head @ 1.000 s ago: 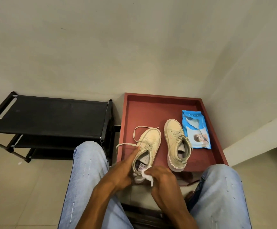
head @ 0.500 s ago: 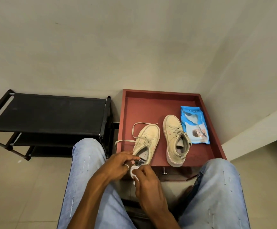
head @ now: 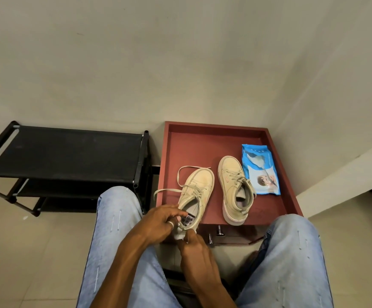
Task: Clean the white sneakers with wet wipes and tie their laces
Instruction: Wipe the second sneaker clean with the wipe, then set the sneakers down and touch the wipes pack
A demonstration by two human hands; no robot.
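Observation:
Two off-white sneakers lie on a red-brown tray table (head: 213, 138). The left sneaker (head: 199, 187) has loose laces trailing to the left, and its heel hangs over the table's near edge. My left hand (head: 160, 223) grips that heel collar from the left. My right hand (head: 197, 252) pinches a white wet wipe (head: 179, 234) against the back of the heel. The right sneaker (head: 233, 187) lies untouched beside it, toe pointing away. A blue wet-wipe pack (head: 261, 170) rests flat at the table's right side.
A black shoe rack (head: 65, 156) stands left of the table, close to my left knee (head: 118, 210). My right knee (head: 291, 236) is below the table's right corner. Walls close in behind and to the right. Tiled floor lies underneath.
The left sneaker's heel has slid toward me past the table edge. My left hand shifted from the shoe's side to its heel collar, and the wipe moved to the back of the heel.

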